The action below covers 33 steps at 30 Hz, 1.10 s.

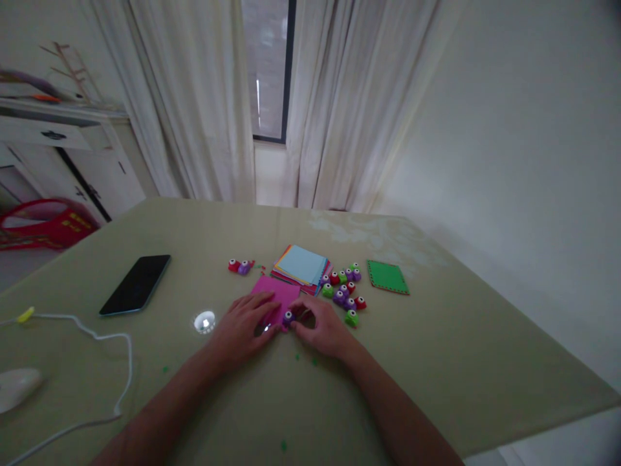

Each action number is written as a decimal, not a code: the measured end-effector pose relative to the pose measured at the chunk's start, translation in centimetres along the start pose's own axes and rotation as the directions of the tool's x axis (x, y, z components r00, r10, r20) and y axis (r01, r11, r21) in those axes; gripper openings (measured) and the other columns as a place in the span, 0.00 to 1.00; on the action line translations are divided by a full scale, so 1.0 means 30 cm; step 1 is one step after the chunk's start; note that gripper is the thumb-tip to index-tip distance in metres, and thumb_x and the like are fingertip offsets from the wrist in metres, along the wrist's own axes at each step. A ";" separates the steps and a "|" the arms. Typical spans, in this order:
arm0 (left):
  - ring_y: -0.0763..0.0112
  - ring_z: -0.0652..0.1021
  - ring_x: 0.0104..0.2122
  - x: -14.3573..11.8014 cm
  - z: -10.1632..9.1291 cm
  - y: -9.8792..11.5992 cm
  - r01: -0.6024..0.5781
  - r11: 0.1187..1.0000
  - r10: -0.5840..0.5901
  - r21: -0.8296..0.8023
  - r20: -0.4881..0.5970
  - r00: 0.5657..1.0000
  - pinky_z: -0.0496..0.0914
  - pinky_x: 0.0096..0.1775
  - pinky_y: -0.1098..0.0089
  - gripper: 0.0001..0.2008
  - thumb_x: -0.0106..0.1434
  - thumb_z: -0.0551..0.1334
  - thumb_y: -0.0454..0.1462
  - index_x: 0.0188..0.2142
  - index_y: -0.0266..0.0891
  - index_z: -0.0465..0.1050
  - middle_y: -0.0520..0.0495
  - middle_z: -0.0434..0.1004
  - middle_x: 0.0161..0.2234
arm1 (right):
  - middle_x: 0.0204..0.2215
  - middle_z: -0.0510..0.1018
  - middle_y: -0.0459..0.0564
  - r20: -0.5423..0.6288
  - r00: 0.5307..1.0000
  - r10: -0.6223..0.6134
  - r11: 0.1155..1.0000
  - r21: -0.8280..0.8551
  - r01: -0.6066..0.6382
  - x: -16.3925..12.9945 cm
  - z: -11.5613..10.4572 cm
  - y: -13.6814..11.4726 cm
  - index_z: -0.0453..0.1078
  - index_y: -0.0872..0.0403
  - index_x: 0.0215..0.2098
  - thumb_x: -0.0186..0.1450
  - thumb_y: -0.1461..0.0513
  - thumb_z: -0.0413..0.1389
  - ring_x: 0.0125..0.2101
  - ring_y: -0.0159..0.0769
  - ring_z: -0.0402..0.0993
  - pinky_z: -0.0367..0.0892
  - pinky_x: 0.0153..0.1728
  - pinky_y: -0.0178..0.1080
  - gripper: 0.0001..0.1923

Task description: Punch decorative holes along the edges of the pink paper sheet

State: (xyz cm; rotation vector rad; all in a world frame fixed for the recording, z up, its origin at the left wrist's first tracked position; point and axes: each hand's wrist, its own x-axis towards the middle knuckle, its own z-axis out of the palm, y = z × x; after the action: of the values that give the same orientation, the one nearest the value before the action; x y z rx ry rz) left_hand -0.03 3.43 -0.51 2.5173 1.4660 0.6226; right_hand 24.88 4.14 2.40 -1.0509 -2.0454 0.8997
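Observation:
A pink paper sheet (285, 292) lies in front of me, partly covered by my hands. My left hand (245, 322) is on its left side, its fingers over the sheet and the thumb at the near edge. Between thumb and fingertips, my right hand (317, 327) pinches a small purple paper punch (288, 318) with an eye-like button, at the sheet's near right edge. More punches in purple, red and green (342, 292) cluster just beyond my right hand. A red punch (233, 265) and another purple punch (244, 266) sit farther off to the left.
A stack of coloured paper (301, 264) lies behind the pink sheet. To its right is a green square with notched edges (388, 277). A phone (136, 285), white cable (129, 362) and white mouse (18, 388) occupy the left side. Green scraps (284, 446) dot the table (485, 362).

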 end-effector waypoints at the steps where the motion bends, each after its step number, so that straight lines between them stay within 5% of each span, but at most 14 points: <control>1: 0.48 0.75 0.65 0.000 0.004 -0.003 -0.004 1.000 0.004 -0.004 -0.005 1.000 0.67 0.65 0.44 0.24 0.74 0.63 0.50 0.64 0.46 0.77 0.41 0.74 0.67 | 0.41 0.83 0.51 0.003 1.000 0.004 1.000 0.006 -0.004 0.000 0.000 0.000 0.78 0.54 0.48 0.65 0.66 0.64 0.36 0.37 0.80 0.75 0.40 0.39 0.12; 15: 0.46 0.74 0.65 0.001 0.001 -0.007 -0.010 1.000 0.010 -0.018 -0.005 1.000 0.67 0.65 0.43 0.25 0.73 0.64 0.50 0.65 0.46 0.76 0.40 0.74 0.68 | 0.41 0.83 0.51 0.010 1.000 0.004 1.000 0.000 -0.004 -0.003 0.004 0.014 0.77 0.53 0.48 0.65 0.66 0.65 0.37 0.37 0.80 0.76 0.40 0.39 0.13; 22: 0.51 0.79 0.58 -0.007 -0.012 0.019 -0.056 0.998 0.052 -0.021 -0.154 0.987 0.72 0.60 0.48 0.19 0.77 0.60 0.45 0.61 0.44 0.78 0.40 0.81 0.60 | 0.46 0.84 0.54 -0.048 0.999 0.017 0.999 0.046 -0.015 0.001 0.002 0.026 0.75 0.54 0.55 0.70 0.64 0.61 0.38 0.36 0.82 0.77 0.42 0.39 0.15; 33: 0.51 0.79 0.60 -0.016 0.007 0.011 -0.059 0.996 0.056 -0.072 -0.043 0.998 0.72 0.61 0.48 0.20 0.74 0.64 0.49 0.62 0.50 0.77 0.43 0.79 0.63 | 0.46 0.83 0.52 0.001 1.000 0.007 1.000 0.010 -0.007 -0.004 0.006 0.028 0.75 0.53 0.57 0.63 0.67 0.67 0.38 0.37 0.80 0.76 0.42 0.39 0.24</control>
State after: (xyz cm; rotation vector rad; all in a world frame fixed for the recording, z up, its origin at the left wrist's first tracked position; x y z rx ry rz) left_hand 0.10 2.86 -0.72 2.5125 1.3624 0.7273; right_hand 25.12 4.37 1.59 -1.0525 -2.0375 0.9132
